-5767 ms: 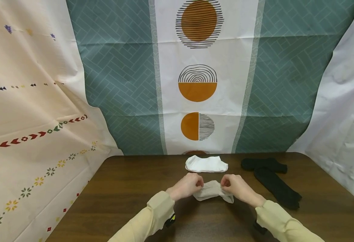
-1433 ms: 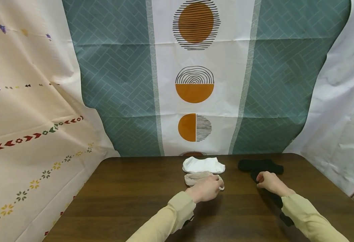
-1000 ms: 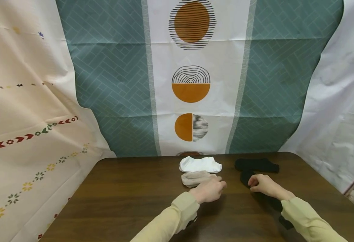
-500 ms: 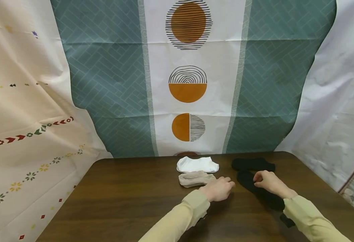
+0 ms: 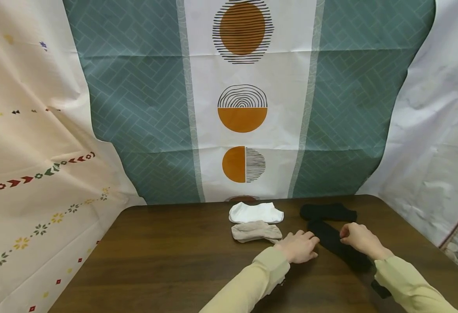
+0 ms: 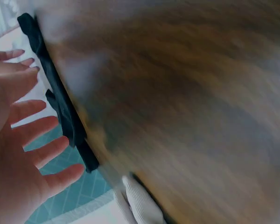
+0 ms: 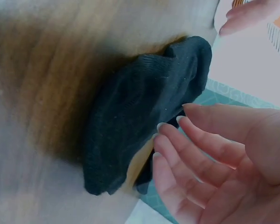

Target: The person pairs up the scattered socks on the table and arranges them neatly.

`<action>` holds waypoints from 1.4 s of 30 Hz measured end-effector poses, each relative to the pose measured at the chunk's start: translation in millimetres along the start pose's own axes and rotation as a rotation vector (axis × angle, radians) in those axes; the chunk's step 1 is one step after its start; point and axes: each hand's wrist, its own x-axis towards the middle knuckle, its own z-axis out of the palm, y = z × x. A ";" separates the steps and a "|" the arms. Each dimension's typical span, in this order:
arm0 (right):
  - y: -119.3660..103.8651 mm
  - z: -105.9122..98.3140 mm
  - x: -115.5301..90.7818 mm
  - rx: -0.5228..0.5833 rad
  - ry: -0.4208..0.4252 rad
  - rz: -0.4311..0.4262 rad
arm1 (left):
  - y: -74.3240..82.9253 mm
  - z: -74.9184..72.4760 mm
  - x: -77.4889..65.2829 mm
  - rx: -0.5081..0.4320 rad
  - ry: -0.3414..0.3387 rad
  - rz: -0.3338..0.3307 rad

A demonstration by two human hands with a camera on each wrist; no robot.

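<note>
My left hand [image 5: 299,247] hovers over the table just left of the near black sock [image 5: 338,248], its fingers spread and relaxed in the left wrist view. Over that sock's right side is my right hand [image 5: 362,239], fingers loosely bent around nothing; in the right wrist view its fingertips [image 7: 161,126] are close to the sock. A second black sock [image 5: 328,211] lies behind, overlapped at its left end. To the left, a beige ribbed sock [image 5: 254,231] lies flat in front of a white ankle sock [image 5: 255,213].
The dark wooden table [image 5: 166,261] ends at the back against a hanging green and white patterned cloth [image 5: 142,108]. A cream printed cloth [image 5: 37,174] hangs on the left and a whitish one [image 5: 420,165] on the right.
The beige sock, earlier between both hands, now lies in front of the white one. My left hand has left it and moved right; my right hand has gone to the near black sock.
</note>
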 end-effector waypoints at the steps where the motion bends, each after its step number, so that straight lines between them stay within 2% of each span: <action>1: 0.4 0.1 -0.2 0.001 -0.005 0.003 | 2.2 -0.4 1.6 -0.007 -0.012 -0.004; 8: 0.7 4.1 0.4 0.001 -0.036 0.031 | 11.0 -3.3 9.1 -0.044 -0.095 -0.053; 14: -4.8 8.4 -0.2 0.012 -0.037 0.005 | 14.0 -4.1 12.8 -0.062 -0.160 -0.084; 22: -6.0 11.9 0.9 0.025 -0.015 -0.048 | 21.7 -1.8 13.1 -0.072 -0.183 -0.085; 28: -6.4 9.4 2.9 0.057 -0.048 -0.121 | 27.8 -6.9 15.6 -0.081 -0.193 -0.063; 31: -4.9 7.4 3.4 0.071 -0.057 -0.137 | 26.2 -8.6 17.0 -0.066 -0.154 -0.065; 34: -1.6 3.8 2.3 0.069 -0.036 -0.109 | 21.3 -6.8 16.7 -0.037 -0.067 -0.103; 38: 2.9 -3.3 0.2 0.040 0.003 -0.035 | 12.9 -1.8 14.5 -0.070 0.030 -0.220; 42: 6.3 -8.5 -1.6 0.016 0.015 0.025 | 7.5 1.1 13.3 -0.142 0.081 -0.316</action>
